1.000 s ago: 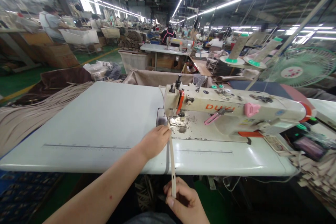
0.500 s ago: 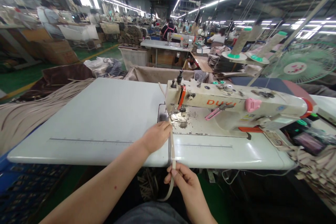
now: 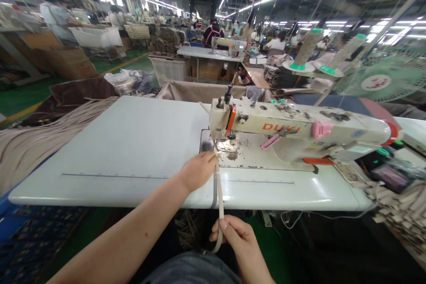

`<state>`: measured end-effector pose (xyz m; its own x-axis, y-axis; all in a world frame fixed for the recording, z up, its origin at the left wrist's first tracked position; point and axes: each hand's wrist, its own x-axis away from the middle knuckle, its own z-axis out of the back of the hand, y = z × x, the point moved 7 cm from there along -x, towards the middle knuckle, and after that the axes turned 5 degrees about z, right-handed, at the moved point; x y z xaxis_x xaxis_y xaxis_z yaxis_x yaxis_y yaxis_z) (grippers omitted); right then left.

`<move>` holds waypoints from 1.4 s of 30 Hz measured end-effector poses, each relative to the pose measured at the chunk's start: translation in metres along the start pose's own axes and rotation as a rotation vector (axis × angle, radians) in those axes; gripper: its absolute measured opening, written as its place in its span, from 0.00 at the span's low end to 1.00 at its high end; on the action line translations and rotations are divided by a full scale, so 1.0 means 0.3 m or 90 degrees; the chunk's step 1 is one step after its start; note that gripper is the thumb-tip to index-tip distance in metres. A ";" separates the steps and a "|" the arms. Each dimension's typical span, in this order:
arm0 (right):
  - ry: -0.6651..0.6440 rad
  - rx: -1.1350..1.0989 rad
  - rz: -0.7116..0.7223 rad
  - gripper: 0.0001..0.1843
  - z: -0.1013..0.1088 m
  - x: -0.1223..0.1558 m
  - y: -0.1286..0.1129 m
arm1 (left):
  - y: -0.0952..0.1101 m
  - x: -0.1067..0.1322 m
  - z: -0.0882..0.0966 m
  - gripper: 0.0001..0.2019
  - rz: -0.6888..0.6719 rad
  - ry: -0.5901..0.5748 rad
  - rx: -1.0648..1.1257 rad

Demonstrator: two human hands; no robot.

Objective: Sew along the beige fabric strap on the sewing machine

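Note:
A narrow beige fabric strap (image 3: 220,191) runs from under the needle area of the sewing machine (image 3: 266,128), across the table and down over its front edge. My left hand (image 3: 199,169) lies on the tabletop just in front of the presser foot, fingers together and closed on the strap. Below the table edge, my right hand (image 3: 234,234) pinches the same strap between thumb and fingers. From there the strap's lower end curls back toward my lap. What the left fingertips do underneath is partly hidden.
Long beige strips (image 3: 23,151) hang at the table's left, above a blue crate (image 3: 33,235). More strips (image 3: 402,217) are piled at the right. Thread cones (image 3: 304,51) and a green fan (image 3: 382,80) stand behind the machine. Co-workers sit farther off.
My right hand has moved slightly down and away from the table edge along the strap, still pinching it. The left hand has stayed nearly in place by the presser foot.

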<state>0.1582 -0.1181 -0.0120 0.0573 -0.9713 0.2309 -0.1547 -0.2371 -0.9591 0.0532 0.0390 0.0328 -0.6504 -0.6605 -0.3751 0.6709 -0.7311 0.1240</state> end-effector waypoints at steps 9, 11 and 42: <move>-0.021 0.018 0.030 0.24 0.016 -0.015 0.054 | 0.011 0.000 0.015 0.08 -0.019 0.014 -0.027; -0.025 0.020 0.028 0.25 0.016 -0.012 0.053 | 0.013 0.000 0.011 0.09 -0.027 0.008 -0.034; -0.077 0.093 0.190 0.17 0.015 -0.028 0.013 | -0.001 0.001 -0.017 0.07 -0.011 -0.021 -0.022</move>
<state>0.1616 -0.1108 -0.0184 0.1490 -0.9859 -0.0757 -0.0395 0.0706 -0.9967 0.0547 0.0399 0.0280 -0.6735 -0.6531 -0.3463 0.6704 -0.7370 0.0860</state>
